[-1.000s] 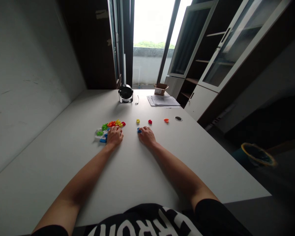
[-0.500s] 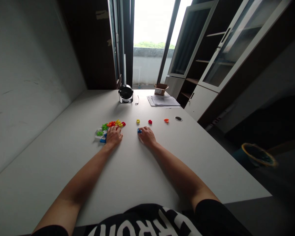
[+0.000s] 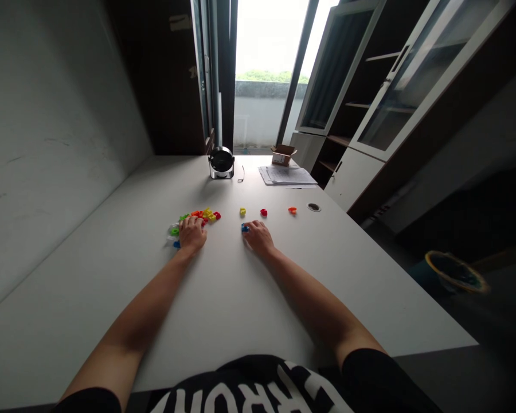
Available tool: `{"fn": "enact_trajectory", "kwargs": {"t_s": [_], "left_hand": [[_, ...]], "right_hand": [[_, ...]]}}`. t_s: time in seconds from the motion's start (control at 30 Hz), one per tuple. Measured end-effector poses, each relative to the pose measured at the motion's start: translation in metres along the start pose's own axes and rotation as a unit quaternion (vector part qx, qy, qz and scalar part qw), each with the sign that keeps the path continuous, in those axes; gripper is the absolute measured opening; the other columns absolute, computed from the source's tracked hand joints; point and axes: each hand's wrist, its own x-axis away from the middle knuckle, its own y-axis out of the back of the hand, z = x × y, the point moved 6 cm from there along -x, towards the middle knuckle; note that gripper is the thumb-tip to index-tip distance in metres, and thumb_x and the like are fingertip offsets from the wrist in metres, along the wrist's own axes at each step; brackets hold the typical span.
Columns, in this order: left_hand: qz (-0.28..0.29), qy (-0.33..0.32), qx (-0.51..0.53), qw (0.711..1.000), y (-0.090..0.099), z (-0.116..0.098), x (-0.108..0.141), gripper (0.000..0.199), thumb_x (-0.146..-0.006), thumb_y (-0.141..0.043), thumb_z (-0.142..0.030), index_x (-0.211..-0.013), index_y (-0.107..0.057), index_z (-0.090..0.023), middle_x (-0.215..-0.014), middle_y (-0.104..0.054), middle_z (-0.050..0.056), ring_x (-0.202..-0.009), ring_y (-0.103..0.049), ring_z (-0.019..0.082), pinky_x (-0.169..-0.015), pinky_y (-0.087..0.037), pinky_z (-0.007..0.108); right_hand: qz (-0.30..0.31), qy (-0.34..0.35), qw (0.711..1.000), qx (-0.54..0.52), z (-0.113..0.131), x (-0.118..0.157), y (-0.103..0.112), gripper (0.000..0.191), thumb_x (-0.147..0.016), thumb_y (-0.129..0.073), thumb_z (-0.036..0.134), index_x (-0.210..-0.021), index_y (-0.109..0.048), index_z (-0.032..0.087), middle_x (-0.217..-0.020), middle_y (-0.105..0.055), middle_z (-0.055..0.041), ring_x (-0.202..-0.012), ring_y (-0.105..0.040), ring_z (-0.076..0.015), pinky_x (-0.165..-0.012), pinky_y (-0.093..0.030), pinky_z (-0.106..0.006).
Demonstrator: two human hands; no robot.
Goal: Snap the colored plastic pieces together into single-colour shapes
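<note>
My left hand (image 3: 192, 234) rests over a heap of small plastic pieces, fingers apart and bent down among them. Green (image 3: 174, 232), orange (image 3: 196, 214), yellow (image 3: 208, 214), red (image 3: 217, 216) and blue (image 3: 177, 244) pieces show around it. The fingertips are partly hidden, and I see nothing held in them. My right hand (image 3: 258, 236) has its fingers closed on a small blue plastic piece (image 3: 244, 228) on the table. Beyond that hand a yellow piece (image 3: 242, 211), a red piece (image 3: 264, 212) and an orange piece (image 3: 292, 210) lie spaced apart in a row.
Farther back on the white table (image 3: 223, 310) stand a round black device on a silver stand (image 3: 221, 163) and an open cardboard box (image 3: 282, 155) behind papers (image 3: 288, 175). A cable hole (image 3: 313, 207) is at the right. A bin (image 3: 456, 272) stands off the right edge.
My left hand has shifted left, farther over the heap, covering more of the green and blue pieces. My right hand stays on the blue piece. The view has tilted slightly.
</note>
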Motion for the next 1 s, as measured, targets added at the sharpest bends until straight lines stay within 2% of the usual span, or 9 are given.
{"fn": "enact_trajectory", "kwargs": {"t_s": [0.17,0.3,0.4,0.47,0.57,0.63,0.8,0.9,1.0], "left_hand": [[0.064,0.072,-0.064,0.993,0.001,0.030,-0.010,0.037,-0.085,-0.059,-0.033,-0.119,-0.064,-0.023,-0.128,-0.060,0.017,-0.123,-0.047,0.037,-0.101,-0.039,0.050],[0.094,0.054,-0.068,0.992,0.000,0.042,-0.017,0.035,-0.081,-0.063,-0.037,-0.113,-0.067,-0.023,-0.117,-0.066,0.016,-0.115,-0.053,0.036,-0.096,-0.043,0.048],[0.084,0.032,-0.037,0.995,0.003,0.047,-0.022,0.034,-0.082,-0.063,-0.038,-0.111,-0.070,-0.023,-0.112,-0.068,0.015,-0.108,-0.057,0.034,-0.092,-0.045,0.045],[0.059,0.034,-0.024,0.997,0.009,0.053,-0.026,0.031,-0.084,-0.061,-0.037,-0.110,-0.071,-0.023,-0.110,-0.069,0.014,-0.105,-0.059,0.033,-0.091,-0.047,0.043],[0.006,0.054,-0.026,0.998,0.021,0.067,-0.031,0.029,-0.087,-0.054,-0.028,-0.109,-0.072,-0.023,-0.111,-0.069,0.014,-0.107,-0.058,0.032,-0.093,-0.047,0.043],[-0.005,0.062,-0.019,0.998,0.023,0.078,-0.034,0.031,-0.087,-0.054,-0.026,-0.112,-0.072,-0.023,-0.117,-0.068,0.013,-0.112,-0.057,0.032,-0.097,-0.046,0.043],[0.048,0.036,0.027,0.998,0.001,0.090,-0.034,0.040,-0.085,-0.060,-0.036,-0.121,-0.069,-0.022,-0.131,-0.065,0.010,-0.120,-0.056,0.029,-0.108,-0.041,0.039],[0.040,0.033,0.017,0.999,-0.007,0.091,-0.033,0.036,-0.086,-0.058,-0.031,-0.118,-0.071,-0.022,-0.126,-0.067,0.011,-0.117,-0.058,0.028,-0.106,-0.043,0.038],[0.024,0.026,0.021,0.999,-0.008,0.089,-0.032,0.034,-0.087,-0.055,-0.024,-0.116,-0.072,-0.022,-0.121,-0.068,0.011,-0.112,-0.061,0.027,-0.102,-0.046,0.037]], "right_hand": [[0.009,-0.004,1.000,-0.004,0.001,0.000,0.001,0.030,-0.094,-0.058,0.024,-0.123,-0.065,0.023,-0.122,-0.063,-0.0091,-0.111,-0.053,-0.0233,-0.095,-0.042,-0.032],[0.007,0.002,1.000,-0.007,0.003,0.000,0.003,0.029,-0.094,-0.059,0.026,-0.123,-0.066,0.023,-0.122,-0.064,-0.0092,-0.111,-0.053,-0.0241,-0.094,-0.042,-0.033],[0.009,0.000,1.000,-0.007,0.003,0.000,0.003,0.030,-0.094,-0.060,0.026,-0.123,-0.066,0.023,-0.122,-0.063,-0.0093,-0.111,-0.053,-0.0246,-0.094,-0.043,-0.034],[0.013,-0.003,1.000,-0.007,0.003,0.000,0.003,0.031,-0.093,-0.060,0.025,-0.124,-0.065,0.023,-0.122,-0.063,-0.0096,-0.111,-0.053,-0.0248,-0.094,-0.043,-0.034],[0.014,-0.003,1.000,-0.009,0.003,0.000,0.003,0.031,-0.093,-0.060,0.025,-0.124,-0.065,0.023,-0.122,-0.063,-0.0099,-0.112,-0.053,-0.0249,-0.095,-0.043,-0.034],[0.013,-0.004,1.000,-0.012,0.002,0.000,0.002,0.030,-0.094,-0.059,0.025,-0.123,-0.066,0.023,-0.122,-0.063,-0.0101,-0.112,-0.053,-0.0251,-0.096,-0.042,-0.035],[0.007,-0.003,1.000,-0.018,0.001,0.000,0.001,0.030,-0.093,-0.059,0.024,-0.122,-0.066,0.023,-0.121,-0.063,-0.0095,-0.111,-0.053,-0.0241,-0.096,-0.042,-0.035],[0.003,0.000,1.000,-0.019,0.001,0.000,0.002,0.029,-0.093,-0.059,0.024,-0.122,-0.066,0.023,-0.121,-0.063,-0.0094,-0.111,-0.053,-0.0241,-0.096,-0.042,-0.034],[0.005,0.000,1.000,-0.018,0.001,0.000,0.001,0.029,-0.093,-0.059,0.024,-0.122,-0.066,0.023,-0.121,-0.063,-0.0095,-0.112,-0.053,-0.0243,-0.096,-0.042,-0.034]]}}
